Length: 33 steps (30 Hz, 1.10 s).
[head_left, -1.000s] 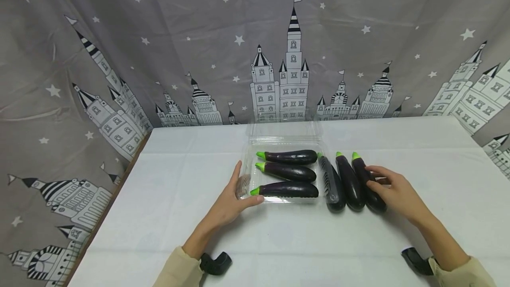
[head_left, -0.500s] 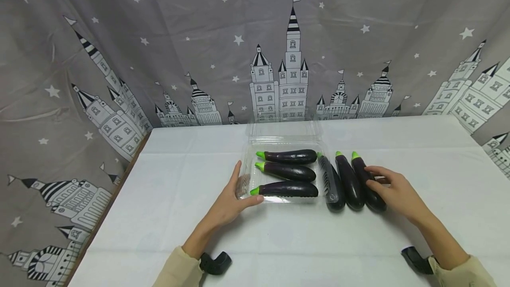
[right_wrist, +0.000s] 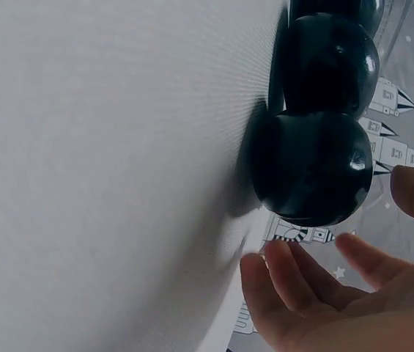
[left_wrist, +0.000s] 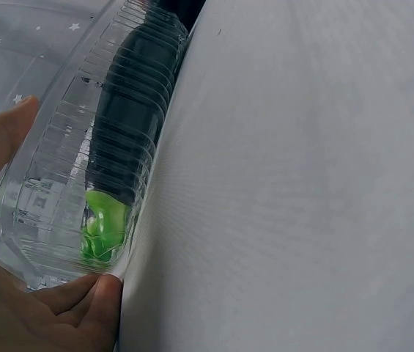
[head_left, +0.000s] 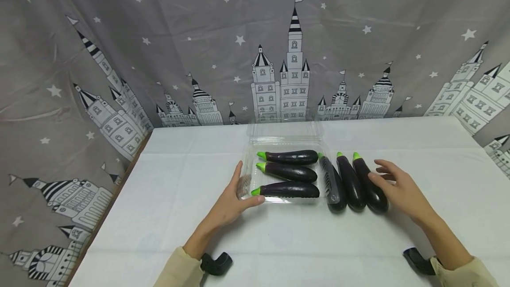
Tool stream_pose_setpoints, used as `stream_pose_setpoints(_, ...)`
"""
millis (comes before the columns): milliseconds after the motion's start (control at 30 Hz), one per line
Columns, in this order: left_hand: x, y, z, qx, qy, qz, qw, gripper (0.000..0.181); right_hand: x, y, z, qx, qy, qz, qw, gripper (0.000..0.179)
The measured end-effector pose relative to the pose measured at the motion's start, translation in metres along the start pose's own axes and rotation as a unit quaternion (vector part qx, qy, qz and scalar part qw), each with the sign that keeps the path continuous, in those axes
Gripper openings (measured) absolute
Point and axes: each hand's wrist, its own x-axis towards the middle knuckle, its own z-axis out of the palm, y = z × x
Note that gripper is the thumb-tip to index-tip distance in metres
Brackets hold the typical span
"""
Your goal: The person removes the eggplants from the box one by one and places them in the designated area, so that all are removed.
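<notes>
A clear plastic clamshell box [head_left: 285, 132] stands with its lid raised at the back. Inside lie three dark purple eggplants with green stem ends, the front eggplant [head_left: 288, 189] nearest me. My left hand [head_left: 231, 200] holds the box's left end, thumb along the front and fingers at the side; the left wrist view shows fingers low against its ribbed wall [left_wrist: 45, 220]. Right of the box, three more eggplants lie side by side, the leftmost partly behind the clear wall. Beside the rightmost eggplant [head_left: 370, 187], my right hand [head_left: 402, 191] has its fingers spread and grips nothing.
A white cloth [head_left: 303, 242] covers the table. Behind it hangs a grey curtain [head_left: 199, 25] printed with castles and stars. A black curved wrist mount [head_left: 216, 263] sits at the left cuff, and another black mount [head_left: 418, 261] at the right cuff.
My right hand has come off the rightmost eggplant and shifted slightly right, its fingers opening apart. The left hand, box and eggplants stay where they were.
</notes>
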Motion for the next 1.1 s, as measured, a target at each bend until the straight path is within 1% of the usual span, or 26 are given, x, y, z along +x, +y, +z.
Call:
stream_pose_setpoints(167, 0.000, 0.000, 0.000, 0.001, 0.002, 0.001, 1.0000, 0.116, -0.001, -0.003, 0.000, 0.003, 0.037, -0.026, 0.9990, 0.056)
stream_pose_setpoints(267, 0.000, 0.000, 0.001, -0.001, 0.002, 0.001, 1.0000, 0.115, -0.002, -0.005, 0.000, -0.001, 0.050, -0.037, 0.9981, 0.053)
stream_pose_setpoints(467, 0.000, 0.000, 0.001, 0.001, 0.002, -0.002, 1.0000, 0.115, -0.004, -0.007, -0.002, 0.006, 0.053, -0.044, 0.9976, 0.049)
stream_pose_setpoints(700, 0.000, 0.000, 0.000, -0.002, 0.004, -0.003, 1.0000, 0.115, -0.005, -0.015, -0.003, 0.017, 0.066, -0.067, 0.9955, 0.048)
stream_pose_setpoints(900, -0.001, 0.000, 0.000, -0.007, 0.003, -0.001, 1.0000, 0.115, -0.005, -0.027, 0.002, 0.022, 0.068, -0.090, 0.9934, 0.043)
stream_pose_setpoints(1100, -0.001, 0.000, 0.000, -0.013, 0.000, 0.001, 0.9999, 0.115, -0.007, -0.039, 0.010, 0.039, 0.060, -0.125, 0.9895, 0.033)
